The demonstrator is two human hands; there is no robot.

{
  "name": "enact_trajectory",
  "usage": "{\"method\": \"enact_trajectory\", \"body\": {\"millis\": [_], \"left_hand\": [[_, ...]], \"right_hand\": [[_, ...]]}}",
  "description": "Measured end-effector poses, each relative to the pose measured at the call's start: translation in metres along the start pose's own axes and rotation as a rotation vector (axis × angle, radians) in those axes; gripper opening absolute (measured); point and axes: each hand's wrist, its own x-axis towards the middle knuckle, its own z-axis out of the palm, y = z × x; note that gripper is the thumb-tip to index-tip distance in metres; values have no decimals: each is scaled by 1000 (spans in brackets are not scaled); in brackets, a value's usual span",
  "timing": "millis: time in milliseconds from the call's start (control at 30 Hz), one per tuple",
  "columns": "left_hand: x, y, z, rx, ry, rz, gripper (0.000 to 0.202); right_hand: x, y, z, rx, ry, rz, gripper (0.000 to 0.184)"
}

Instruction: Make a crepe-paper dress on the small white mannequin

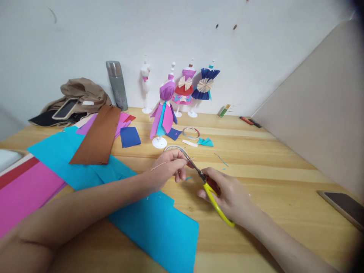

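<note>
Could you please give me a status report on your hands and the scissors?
Right hand grips scissors, blades at left fingertips. Left hand pinches small piece, too small to identify. Blue paper under left forearm, tape roll behind.

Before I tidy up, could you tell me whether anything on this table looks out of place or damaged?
Nothing is spilled or broken. The blue paper sheet has a stepped notch cut from its edge near the left hand, small scraps lie loose beyond the scissors, and one white mannequin stands almost bare beside three dressed mannequins.
</note>
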Motion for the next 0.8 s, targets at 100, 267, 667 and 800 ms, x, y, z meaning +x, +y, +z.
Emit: {"method": "enact_trajectory", "body": {"millis": [100, 267, 667, 800], "left_hand": [[-1, 0, 0, 0, -4, -7, 7], [-1, 2, 0, -7, -12, -27, 10], [-8, 10, 3, 78, 247, 218, 22], [-21, 24, 7, 95, 245, 474, 26]], "right_hand": [[1, 0, -1, 15, -8, 6, 29], [-2, 5, 3, 58, -15, 15, 33], [-6, 14, -2, -8, -52, 96, 25], [-7, 20, 4, -95, -169, 101, 31]]}}
